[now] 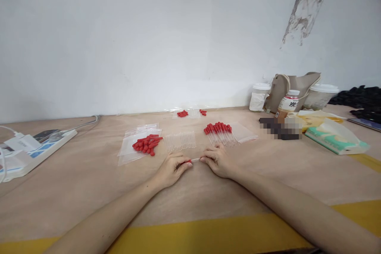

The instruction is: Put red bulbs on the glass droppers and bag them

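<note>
My left hand (172,168) pinches a small red rubber bulb at one end of a thin clear glass tube (195,160), and my right hand (217,160) pinches the tube's other end. Both hands rest on the brown tabletop (89,182). Just beyond them lie a heap of loose red bulbs (147,144) on clear plastic bags, a row of bare glass tubes (180,141), and a row of droppers with red bulbs fitted (219,131).
A white power strip (28,151) with plugs lies at the left. At the right stand cups, a bottle (288,104), a beige bag (293,83), and a tissue pack (335,139). More red bulbs (190,113) lie in a bag near the wall. Yellow tape (208,234) runs along the near edge.
</note>
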`<state>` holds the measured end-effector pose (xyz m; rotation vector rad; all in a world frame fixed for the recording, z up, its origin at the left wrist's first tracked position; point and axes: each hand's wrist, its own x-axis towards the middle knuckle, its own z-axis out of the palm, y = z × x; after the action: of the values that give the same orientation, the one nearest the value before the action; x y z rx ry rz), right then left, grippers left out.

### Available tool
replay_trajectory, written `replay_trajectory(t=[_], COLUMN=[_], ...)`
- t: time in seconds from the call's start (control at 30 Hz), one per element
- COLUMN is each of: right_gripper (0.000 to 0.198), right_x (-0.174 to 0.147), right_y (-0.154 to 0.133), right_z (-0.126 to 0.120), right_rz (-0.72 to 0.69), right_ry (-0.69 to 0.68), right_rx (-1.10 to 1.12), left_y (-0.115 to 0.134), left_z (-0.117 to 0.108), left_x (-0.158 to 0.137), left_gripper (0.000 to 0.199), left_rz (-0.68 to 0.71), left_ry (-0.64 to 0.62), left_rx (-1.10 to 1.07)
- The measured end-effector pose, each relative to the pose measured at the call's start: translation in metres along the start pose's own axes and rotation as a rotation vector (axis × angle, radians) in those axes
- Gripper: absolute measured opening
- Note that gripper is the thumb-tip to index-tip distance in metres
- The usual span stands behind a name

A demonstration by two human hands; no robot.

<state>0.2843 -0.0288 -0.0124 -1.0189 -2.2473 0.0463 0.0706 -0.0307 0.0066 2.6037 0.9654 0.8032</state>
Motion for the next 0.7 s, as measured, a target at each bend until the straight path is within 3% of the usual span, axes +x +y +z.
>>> replay_trajectory(t=[0.27,0.57,0.7], right_gripper=[0.026,0.02,0.021], right_x=[0.001,0.005,0.003], right_y=[-0.003,0.005,0.001], right_z=[0.0,-0.009,-0.007], right_rz=[-0.009,-0.237,-0.253], right_ry=[-0.042,-0.037,-0.01], right_rx=[-0.055,-0.255,-0.298], left_y=[0.001,-0.001,-0.002], left_z=[0.001,0.004,0.004], left_x=[-0.001,-0.001,0.0], left_gripper=[0.03,0.022,0.023], left_rz=[0.001,0.058,0.059], left_ry=[-0.013,-0.041,-0.03], left_rx=[0.078,0.105,0.123])
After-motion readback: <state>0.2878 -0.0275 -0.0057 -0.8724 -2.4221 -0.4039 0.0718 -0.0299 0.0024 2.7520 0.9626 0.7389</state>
